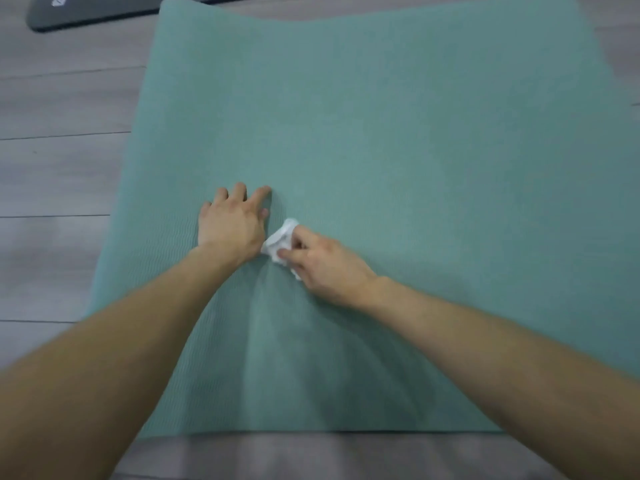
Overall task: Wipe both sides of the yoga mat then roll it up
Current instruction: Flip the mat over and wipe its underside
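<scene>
The teal yoga mat [381, 133] lies unrolled on the floor and fills most of the frame, from its near edge low in the picture to its far edge at the top. Both hands are on it, a little left of centre and below the middle of the frame. The left hand [230, 225] lies palm down on the mat with its fingers extended and slightly spread, holding nothing. Just to its right, almost touching its wrist, the right hand [322, 265] has thumb and curled fingers pinched around a crumpled white cloth [278, 242], which sits against the mat's surface between the two hands. Both bare forearms reach in from the lower corners.

The mat's left edge runs diagonally from the upper left down toward the lower left. Its right edge shows only near the upper right corner before it leaves the frame. The near edge is straight, with a strip of floor below it. To the right of and beyond the hands the mat lies wide and uncovered.

The mat looks soft and matte, with a fine ribbed texture visible beside the left hand, and shallow creases fan from under the hands toward the near edge. The floor [62, 174] is pale grey planking with thin dark seams. A dark grey flat object [97, 10] with a small white mark lies at the upper left, just beyond the mat's far corner.
</scene>
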A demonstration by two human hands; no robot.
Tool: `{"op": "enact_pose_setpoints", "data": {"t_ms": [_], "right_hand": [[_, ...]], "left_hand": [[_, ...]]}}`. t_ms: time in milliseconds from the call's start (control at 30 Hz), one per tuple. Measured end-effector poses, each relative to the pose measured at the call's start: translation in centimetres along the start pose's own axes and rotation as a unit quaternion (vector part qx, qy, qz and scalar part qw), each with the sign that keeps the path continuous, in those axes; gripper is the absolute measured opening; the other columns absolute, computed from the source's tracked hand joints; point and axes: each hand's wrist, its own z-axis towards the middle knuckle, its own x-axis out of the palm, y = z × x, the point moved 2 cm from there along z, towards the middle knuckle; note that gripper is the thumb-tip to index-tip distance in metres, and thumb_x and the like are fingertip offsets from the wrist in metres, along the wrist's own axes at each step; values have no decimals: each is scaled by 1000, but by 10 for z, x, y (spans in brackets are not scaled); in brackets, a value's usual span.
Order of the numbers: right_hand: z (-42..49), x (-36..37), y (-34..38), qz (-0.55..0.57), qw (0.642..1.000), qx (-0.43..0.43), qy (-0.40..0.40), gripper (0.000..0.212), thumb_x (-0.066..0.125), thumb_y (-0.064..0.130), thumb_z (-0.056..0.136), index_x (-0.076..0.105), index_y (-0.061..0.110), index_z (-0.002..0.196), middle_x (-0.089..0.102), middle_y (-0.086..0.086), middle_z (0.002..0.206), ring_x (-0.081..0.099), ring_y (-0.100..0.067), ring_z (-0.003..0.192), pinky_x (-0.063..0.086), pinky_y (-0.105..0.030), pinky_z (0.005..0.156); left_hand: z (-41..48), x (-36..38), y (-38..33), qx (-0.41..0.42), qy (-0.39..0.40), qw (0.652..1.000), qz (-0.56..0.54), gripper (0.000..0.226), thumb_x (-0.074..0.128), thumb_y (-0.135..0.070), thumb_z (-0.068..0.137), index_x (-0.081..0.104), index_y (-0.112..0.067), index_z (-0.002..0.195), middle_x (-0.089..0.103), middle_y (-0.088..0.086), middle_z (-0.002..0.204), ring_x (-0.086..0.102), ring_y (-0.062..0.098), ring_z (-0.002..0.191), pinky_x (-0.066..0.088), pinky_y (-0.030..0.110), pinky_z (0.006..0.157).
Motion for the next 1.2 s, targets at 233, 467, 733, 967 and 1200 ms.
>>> {"op": "enact_pose_setpoints", "data": {"t_ms": [233,467,733,967,1200], "right_hand": [[30,-116,-151,-55,946,278,-156,29,59,21,101,72,24,128,62,16,114,64,5,100,51,-33,103],[60,-45,-88,0,993,84,-80,33,62,12,95,74,15,126,62,-11,128,70,-35,100,59,-40,93],[76,-145,-218,-73,906,365,-203,30,56,24,98,74,18,121,66,-7,129,64,-29,120,48,-23,98],[107,-22,-78,10,995,68,-71,22,59,13,97,73,10,114,61,-12,113,65,-36,85,58,-49,75],[52,-149,-216,-78,898,369,-226,37,54,26,104,68,15,136,70,2,118,67,-8,104,45,-8,93]], "left_hand": [[45,-11,-10,33,119,990,-66,64,74,-39,94,42,-19,146,34,12,163,37,36,149,32,54,122],[60,-8,-11,44,163,981,-93,90,79,-33,91,26,-41,164,15,2,172,45,30,146,40,40,117],[65,-6,-11,39,166,982,-86,91,79,-35,91,25,-45,164,17,-2,168,50,28,140,42,39,114],[63,-10,-11,57,160,981,-93,88,80,-36,88,32,-39,162,20,2,168,55,29,135,45,37,108],[62,-4,-11,45,159,982,-96,90,78,-38,91,25,-47,163,18,-3,167,52,26,138,42,40,115]]}}
